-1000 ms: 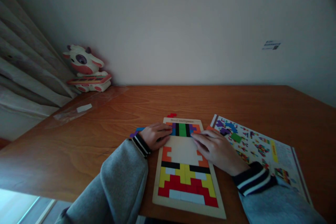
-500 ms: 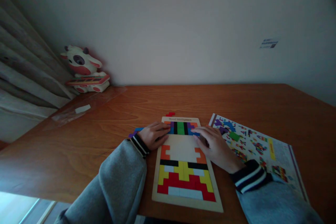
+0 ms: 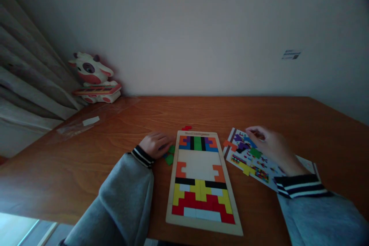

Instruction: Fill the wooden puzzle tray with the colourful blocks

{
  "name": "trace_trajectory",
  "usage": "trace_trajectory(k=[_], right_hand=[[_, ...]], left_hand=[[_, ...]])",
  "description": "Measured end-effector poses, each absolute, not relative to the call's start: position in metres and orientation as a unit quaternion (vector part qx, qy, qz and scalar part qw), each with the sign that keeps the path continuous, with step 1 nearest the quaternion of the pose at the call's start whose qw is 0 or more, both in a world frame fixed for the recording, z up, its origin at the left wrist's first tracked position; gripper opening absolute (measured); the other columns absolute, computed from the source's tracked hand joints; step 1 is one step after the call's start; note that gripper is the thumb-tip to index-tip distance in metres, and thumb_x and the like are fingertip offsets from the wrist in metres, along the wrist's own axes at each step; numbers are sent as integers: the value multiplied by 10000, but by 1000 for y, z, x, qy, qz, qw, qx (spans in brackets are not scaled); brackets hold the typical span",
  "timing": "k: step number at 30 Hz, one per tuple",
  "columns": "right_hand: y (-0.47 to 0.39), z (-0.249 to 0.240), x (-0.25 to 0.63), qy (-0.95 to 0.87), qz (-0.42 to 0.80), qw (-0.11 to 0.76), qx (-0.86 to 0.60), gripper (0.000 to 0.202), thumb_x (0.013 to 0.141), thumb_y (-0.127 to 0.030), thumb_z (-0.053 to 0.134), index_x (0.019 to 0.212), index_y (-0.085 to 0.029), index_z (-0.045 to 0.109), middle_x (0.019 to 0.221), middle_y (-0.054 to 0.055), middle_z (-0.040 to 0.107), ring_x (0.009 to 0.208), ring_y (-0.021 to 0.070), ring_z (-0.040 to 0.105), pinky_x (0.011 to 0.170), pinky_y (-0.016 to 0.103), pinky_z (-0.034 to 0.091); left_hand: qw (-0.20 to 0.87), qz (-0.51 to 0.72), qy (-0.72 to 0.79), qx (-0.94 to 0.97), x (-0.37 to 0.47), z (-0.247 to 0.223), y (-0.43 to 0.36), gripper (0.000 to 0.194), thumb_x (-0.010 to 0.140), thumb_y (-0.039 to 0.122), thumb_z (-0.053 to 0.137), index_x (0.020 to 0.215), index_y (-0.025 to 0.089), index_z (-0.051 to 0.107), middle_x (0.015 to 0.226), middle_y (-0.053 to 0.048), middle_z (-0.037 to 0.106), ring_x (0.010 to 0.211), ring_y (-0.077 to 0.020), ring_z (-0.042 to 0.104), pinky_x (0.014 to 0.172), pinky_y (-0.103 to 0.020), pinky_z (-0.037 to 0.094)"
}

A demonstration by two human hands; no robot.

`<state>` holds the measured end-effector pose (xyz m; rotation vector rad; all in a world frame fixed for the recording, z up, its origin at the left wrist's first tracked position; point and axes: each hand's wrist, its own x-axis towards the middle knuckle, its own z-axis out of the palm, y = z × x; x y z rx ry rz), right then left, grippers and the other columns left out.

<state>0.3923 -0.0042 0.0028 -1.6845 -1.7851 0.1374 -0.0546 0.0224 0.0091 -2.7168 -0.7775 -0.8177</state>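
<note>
We had the puzzle board (image 3: 170, 215) lying flat on the tabletop (image 3: 178, 113), its near end close to the tabletop's near edge, probably so that both our hands could reach its whole length. Coloured blocks (image 3: 211, 201) filled its far and near ends; between them, two orange blocks (image 3: 181, 169) sat against the side rims, facing each other across a bare stretch. The printed sheet (image 3: 273, 177) slanted just beside the board's right edge, perhaps to keep its pictures in sight. A yellow block (image 3: 248, 169) lay over its near edge and a loose orange block (image 3: 230, 145) over its left edge, seemingly within easy reach. A red block (image 3: 186, 128) lay just past the board's far edge.

Our left hand (image 3: 155, 145) was low over the tabletop beside the board's far left corner, next to loose green blocks (image 3: 169, 159). Its fingers were bent and blurred; we could not tell whether they gripped anything. Our right hand (image 3: 269, 144) was above the printed sheet's far edge, fingers curled towards the thumb. Blur hid whether the tips met or pinched a block.
</note>
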Motion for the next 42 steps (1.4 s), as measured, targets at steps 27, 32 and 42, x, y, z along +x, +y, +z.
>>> trace_trajectory(k=[27,32,42], right_hand=[[-15,-19,362,-782,115,309,-528,363,875,-511,623,1076,-239,755,1109,103,660,1075,290,622,970,463,495],[-18,-13,357,-790,107,308,-520,326,918,-478,577,1059,-239,748,1072,95,680,1035,274,636,944,472,509],[-17,-10,360,-743,34,319,-587,353,985,-415,392,982,-212,682,962,106,722,880,266,681,829,408,515]], left_hand=[[-25,-270,-299,-915,-76,3,11,283,908,357,644,1127,187,701,942,-63,767,800,-164,713,752,-272,575],[-8,-282,-304,-910,-78,1,14,229,927,315,612,1087,188,713,930,-56,767,788,-161,712,733,-274,581],[6,-303,-275,-913,-64,6,12,201,936,204,565,1069,173,713,963,-89,749,838,-181,695,777,-322,572]])
